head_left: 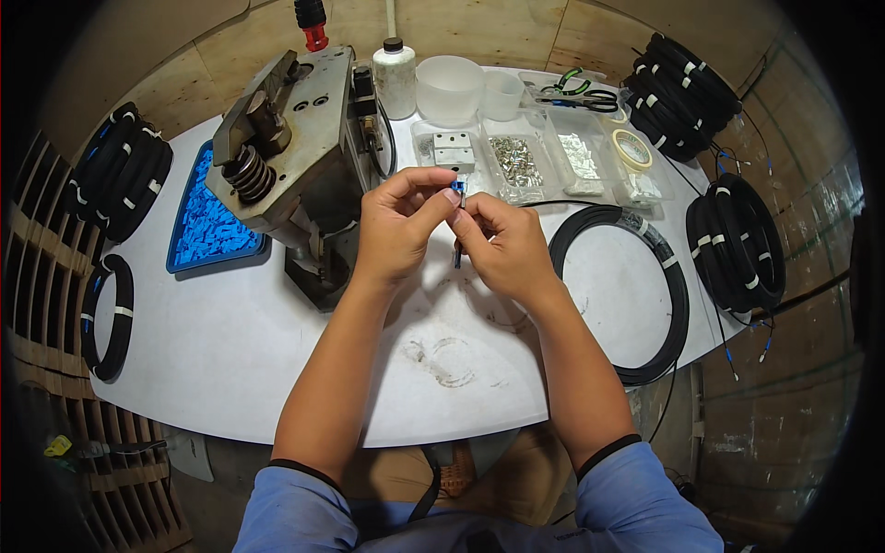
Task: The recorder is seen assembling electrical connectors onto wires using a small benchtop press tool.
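Both hands meet above the middle of the white table. My left hand (398,221) pinches a small blue plastic connector sleeve (457,186) between thumb and fingertips. Close beside it, the fingers of my right hand (505,241) are closed on the end of a thin black cable (551,202). That cable runs right to a black cable coil (680,304) lying on the table. A second narrow dark piece with a blue tip (458,260) hangs below my right thumb. Fingers hide how far the sleeve and the cable end are joined.
A metal press (304,120) stands left of my hands, beside a blue tray (219,270) of blue sleeves. Behind are bins of metal terminals (516,161) and white pieces (579,158), a tape roll (632,148), scissors (590,100) and a bottle (395,78). More cable coils (735,244) flank the table.
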The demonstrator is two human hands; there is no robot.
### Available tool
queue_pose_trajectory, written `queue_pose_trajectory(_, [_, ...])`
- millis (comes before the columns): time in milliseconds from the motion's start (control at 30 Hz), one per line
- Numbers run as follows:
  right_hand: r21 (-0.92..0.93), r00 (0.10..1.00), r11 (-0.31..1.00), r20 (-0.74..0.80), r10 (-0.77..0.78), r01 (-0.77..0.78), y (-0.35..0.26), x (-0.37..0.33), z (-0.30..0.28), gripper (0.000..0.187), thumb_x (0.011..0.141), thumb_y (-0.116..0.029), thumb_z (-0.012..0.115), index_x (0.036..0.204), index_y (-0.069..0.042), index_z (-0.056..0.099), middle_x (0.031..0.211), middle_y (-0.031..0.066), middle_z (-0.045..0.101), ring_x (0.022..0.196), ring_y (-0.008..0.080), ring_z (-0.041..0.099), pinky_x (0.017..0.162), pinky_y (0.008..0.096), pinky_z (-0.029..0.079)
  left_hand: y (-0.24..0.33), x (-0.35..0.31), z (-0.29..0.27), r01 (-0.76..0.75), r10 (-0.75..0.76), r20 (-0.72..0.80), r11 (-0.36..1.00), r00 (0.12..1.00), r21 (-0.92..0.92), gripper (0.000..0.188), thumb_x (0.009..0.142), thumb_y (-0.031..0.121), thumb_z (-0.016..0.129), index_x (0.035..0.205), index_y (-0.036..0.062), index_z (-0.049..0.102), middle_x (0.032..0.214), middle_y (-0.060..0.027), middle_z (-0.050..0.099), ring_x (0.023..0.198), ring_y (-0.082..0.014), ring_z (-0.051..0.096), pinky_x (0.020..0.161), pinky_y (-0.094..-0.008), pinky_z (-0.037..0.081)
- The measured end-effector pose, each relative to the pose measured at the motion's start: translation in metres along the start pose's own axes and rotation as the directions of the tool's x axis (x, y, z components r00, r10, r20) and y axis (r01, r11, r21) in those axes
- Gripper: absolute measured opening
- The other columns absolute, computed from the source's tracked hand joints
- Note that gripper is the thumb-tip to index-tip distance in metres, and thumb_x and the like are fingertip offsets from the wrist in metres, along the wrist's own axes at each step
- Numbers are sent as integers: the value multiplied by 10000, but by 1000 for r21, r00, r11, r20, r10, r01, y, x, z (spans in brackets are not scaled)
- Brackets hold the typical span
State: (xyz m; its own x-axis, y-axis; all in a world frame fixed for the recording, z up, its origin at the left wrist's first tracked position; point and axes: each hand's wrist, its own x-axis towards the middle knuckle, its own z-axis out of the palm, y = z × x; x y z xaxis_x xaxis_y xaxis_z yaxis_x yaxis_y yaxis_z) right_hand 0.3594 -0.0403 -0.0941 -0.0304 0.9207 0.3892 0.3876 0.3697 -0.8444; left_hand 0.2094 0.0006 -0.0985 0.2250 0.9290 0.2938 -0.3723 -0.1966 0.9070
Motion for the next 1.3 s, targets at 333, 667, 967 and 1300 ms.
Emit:
queue_pose_trajectory(333, [3,1000,1000,4,13,-13,1,0,-1,204,910,-179,634,814,0,640,513,59,531,447,96,458,449,286,372,0,1,3,-11,10,-10,998,1000,-57,169,853,3,676,1018,-13,645,920,-55,674,835,-104,617,789,-249,489])
queue_pose_trajectory(667, [3,1000,1000,7,-1,1,-1,0,0,201,915,-179,629,820,-2,638,505,43,524,451,78,468,443,272,371,-2,1,1,-34,35,4,998,999,-51,158,851,3,679,1005,-10,646,937,-57,673,851,-107,617,795,-252,490])
queue_pose_trajectory(967, [11,1000,1000,-5,-10,10,0,0,0,207,918,-185,628,820,-2,637,504,42,518,448,80,460,440,272,365,-2,0,1,-43,43,2,998,999,-47,173,841,-4,692,1012,-15,666,972,-72,681,835,-103,621,798,-261,502])
queue_pose_trajectory(1300, [-13,1000,1000,3,1,-1,-2,0,-1,212,913,-184,633,812,2,638,503,53,520,444,87,455,439,278,363,2,0,4,-41,40,-7,998,999,-37,146,855,15,689,994,-5,648,983,-62,671,833,-102,614,789,-259,497])
